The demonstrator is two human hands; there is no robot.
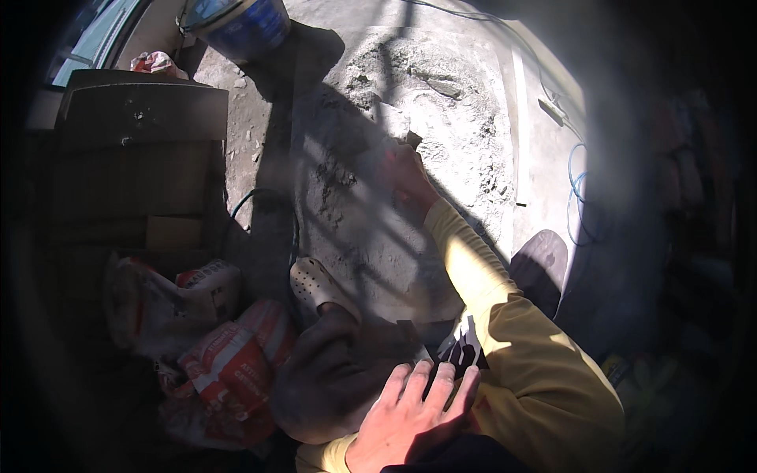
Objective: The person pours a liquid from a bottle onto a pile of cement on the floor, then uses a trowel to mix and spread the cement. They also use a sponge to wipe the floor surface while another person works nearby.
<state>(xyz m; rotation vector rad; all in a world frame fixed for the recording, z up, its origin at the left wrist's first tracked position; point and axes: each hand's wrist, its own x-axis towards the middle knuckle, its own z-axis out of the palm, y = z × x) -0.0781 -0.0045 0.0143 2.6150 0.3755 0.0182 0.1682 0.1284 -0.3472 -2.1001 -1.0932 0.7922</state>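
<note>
Left hand point(406, 414) nearest camera: fingers spread flat on bent knee point(331, 378). Right hand point(406, 177) extended forward, gripping trowel point(398, 130); blade long axis pointing away over one grey mortar patch point(410, 94). Two cement bags point(205, 339) left, one blue bucket point(240, 24) beyond.

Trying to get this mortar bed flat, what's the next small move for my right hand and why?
Probably draw the right hand and its trowel back toward you across the mortar bed. The surface around the hand looks lumpy and ridged, while the left hand just rests on your knee.

Concrete floor point(544, 158); mortar bed point(378, 213), blue bucket point(244, 24), cement sacks point(213, 347)
</note>
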